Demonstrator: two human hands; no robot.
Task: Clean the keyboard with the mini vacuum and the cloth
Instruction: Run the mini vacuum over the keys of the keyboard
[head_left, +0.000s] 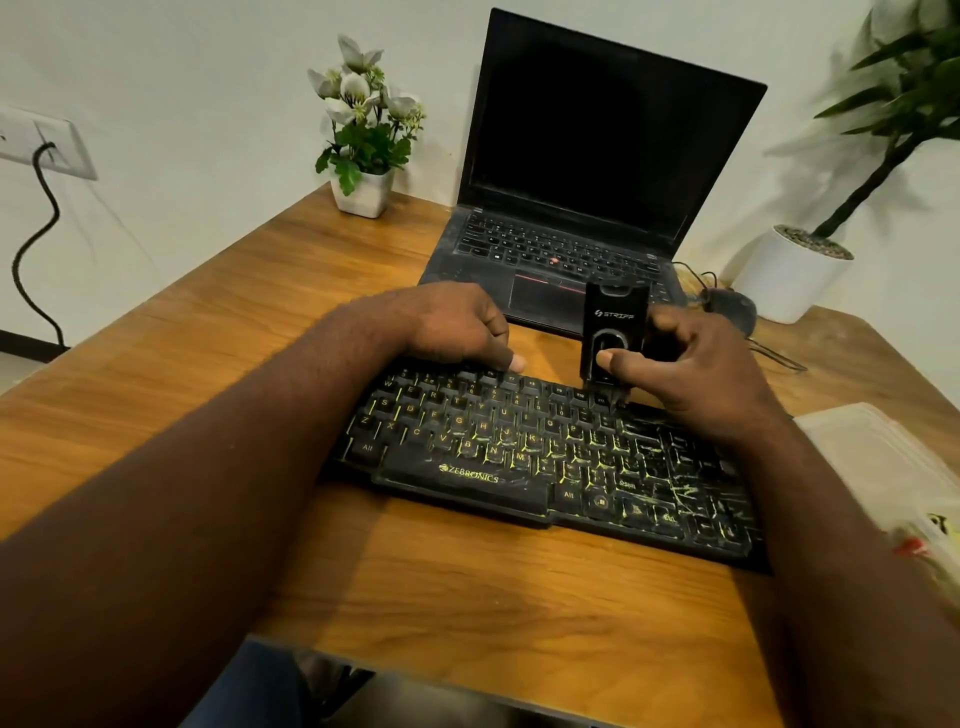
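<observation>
Standing the mini vacuum (613, 332) upright on the far key row of the black keyboard (545, 457), gripping it in the right hand (696, 374), resting the curled left hand (447, 327) at the keyboard's far left edge, grasp impossible to tell, lying mid-table (234, 312), just nearer than the open laptop (597, 130).

Both bare forearms reach in over the near edge of the tabletop (156, 338) and converge toward its middle. The left hand (457, 327) lies knuckles up with its fingers curled under and one fingertip (515, 362) showing; whether it grips anything I can't tell. The right hand (691, 374) holds the mini vacuum (615, 322) upright, thumb pressed on its front, fingers (667, 326) wrapped behind.
</observation>
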